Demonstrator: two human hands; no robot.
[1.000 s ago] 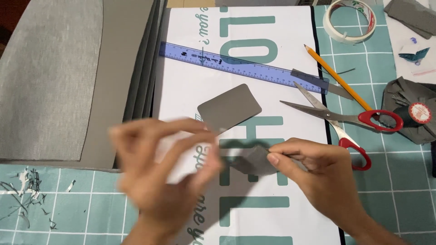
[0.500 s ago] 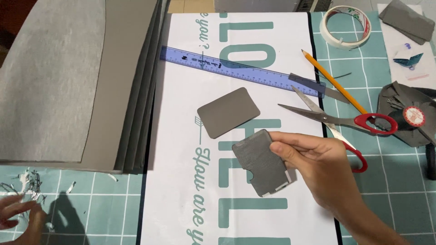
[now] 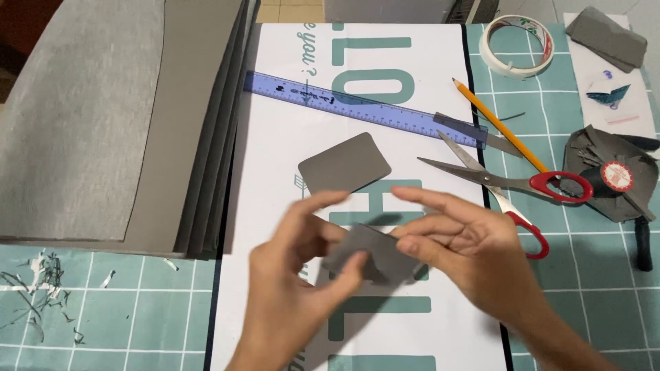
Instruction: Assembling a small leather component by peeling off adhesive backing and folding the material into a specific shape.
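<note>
Head view looks down on a desk (image 3: 591, 330) covered by a teal cutting mat, with a white printed sheet (image 3: 412, 330) laid over its middle. Both hands meet above that sheet and share one small grey card (image 3: 375, 253) with rounded corners. Left hand (image 3: 292, 288) pinches the card's near-left edge between thumb and fingers; right hand (image 3: 467, 251) grips its right side, fingers curled over the top. A second grey card (image 3: 344, 163) lies flat on the sheet just beyond the hands, apart from them. Farther back a blue ruler (image 3: 357, 108) lies slanted across the sheet. Right of the hands, red-handled scissors (image 3: 509, 184) rest open beside a yellow pencil (image 3: 498, 125). A roll of tape (image 3: 515, 45) sits at the far right. Stacked grey sheets (image 3: 124, 117) fill the left side.
</note>
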